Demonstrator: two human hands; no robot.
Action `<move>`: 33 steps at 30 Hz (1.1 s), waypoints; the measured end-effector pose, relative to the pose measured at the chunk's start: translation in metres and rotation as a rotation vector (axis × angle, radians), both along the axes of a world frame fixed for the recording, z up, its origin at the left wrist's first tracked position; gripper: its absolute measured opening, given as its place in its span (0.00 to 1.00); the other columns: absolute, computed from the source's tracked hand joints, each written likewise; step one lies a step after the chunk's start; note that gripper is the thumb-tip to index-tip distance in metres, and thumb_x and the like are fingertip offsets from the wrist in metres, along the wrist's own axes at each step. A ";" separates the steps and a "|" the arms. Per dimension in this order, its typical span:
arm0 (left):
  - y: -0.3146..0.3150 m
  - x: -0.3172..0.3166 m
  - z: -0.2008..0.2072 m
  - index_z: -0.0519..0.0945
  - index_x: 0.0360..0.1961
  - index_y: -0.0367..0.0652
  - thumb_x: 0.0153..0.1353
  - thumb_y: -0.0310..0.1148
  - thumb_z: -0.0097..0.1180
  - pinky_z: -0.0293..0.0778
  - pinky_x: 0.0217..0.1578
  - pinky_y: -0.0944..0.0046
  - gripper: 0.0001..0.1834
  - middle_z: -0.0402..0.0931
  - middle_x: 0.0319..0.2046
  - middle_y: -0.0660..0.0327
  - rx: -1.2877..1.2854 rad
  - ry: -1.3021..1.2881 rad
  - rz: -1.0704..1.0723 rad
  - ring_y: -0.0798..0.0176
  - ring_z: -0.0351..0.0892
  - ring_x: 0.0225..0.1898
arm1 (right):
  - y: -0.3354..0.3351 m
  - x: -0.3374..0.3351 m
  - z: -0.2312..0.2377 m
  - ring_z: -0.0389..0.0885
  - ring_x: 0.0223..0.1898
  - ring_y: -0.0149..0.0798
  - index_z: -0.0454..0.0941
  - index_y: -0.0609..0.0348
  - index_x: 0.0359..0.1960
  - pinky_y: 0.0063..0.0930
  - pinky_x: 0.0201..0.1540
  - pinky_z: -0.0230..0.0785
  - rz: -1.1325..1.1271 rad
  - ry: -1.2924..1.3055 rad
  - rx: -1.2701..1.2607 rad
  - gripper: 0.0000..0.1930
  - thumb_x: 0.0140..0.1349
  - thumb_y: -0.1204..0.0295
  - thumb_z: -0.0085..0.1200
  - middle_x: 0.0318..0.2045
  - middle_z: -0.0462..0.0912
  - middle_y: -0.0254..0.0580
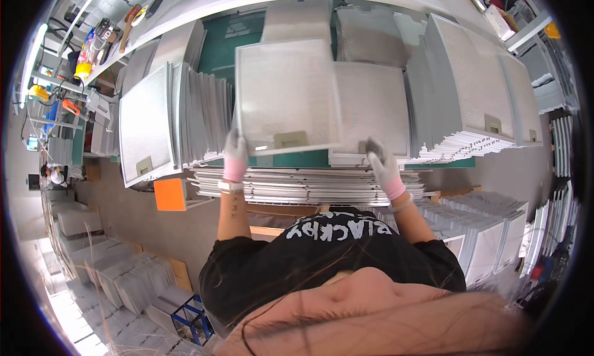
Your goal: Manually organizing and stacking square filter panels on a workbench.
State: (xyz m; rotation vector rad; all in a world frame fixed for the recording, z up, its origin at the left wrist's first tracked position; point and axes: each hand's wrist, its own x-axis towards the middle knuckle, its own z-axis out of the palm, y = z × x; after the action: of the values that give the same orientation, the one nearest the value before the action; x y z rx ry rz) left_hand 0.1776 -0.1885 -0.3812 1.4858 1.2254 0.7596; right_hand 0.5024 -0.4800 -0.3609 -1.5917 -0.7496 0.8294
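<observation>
A flat silver mesh filter panel with a small beige latch plate on its near edge is lifted above the table. My left hand, in a white glove with a pink cuff, is closed on its near left corner. My right hand, gloved alike, is apart from that panel, slightly blurred, with fingers apart and dark fingertips. It hovers by the latch of another mesh panel lying on a pile to the right. No held thing shows in it.
Upright rows of panels stand left, with a large stack at right. The green tabletop shows between them. More panels lie stacked along the near edge. An orange board sits near left; a hammer lies on the far shelf.
</observation>
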 end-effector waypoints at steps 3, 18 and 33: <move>-0.059 0.058 0.004 0.67 0.68 0.32 0.75 0.27 0.47 0.81 0.43 0.67 0.23 0.77 0.51 0.51 -0.143 -0.082 -0.100 0.68 0.79 0.42 | 0.010 0.023 0.009 0.71 0.69 0.50 0.57 0.68 0.75 0.39 0.70 0.65 -0.109 -0.197 0.019 0.32 0.71 0.74 0.52 0.68 0.71 0.63; -0.114 0.184 -0.042 0.80 0.53 0.39 0.64 0.35 0.61 0.71 0.57 0.44 0.18 0.75 0.51 0.45 0.418 0.597 -0.405 0.38 0.75 0.54 | -0.004 0.087 -0.060 0.70 0.67 0.64 0.59 0.69 0.72 0.51 0.68 0.67 -0.298 -0.860 -0.706 0.33 0.67 0.70 0.53 0.68 0.68 0.67; 0.106 0.076 -0.101 0.73 0.64 0.35 0.60 0.49 0.68 0.73 0.60 0.45 0.37 0.78 0.55 0.41 0.726 0.788 0.068 0.41 0.75 0.61 | 0.215 -0.062 -0.019 0.70 0.69 0.61 0.63 0.71 0.71 0.47 0.72 0.62 0.143 -0.254 -0.025 0.39 0.64 0.61 0.62 0.69 0.67 0.67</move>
State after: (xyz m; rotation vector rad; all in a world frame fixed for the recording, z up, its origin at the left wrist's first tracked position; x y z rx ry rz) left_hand 0.2538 -0.0830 -0.4827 2.5028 1.6711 0.7175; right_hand 0.4400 -0.2653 -0.3796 -1.7004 -1.0471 0.7483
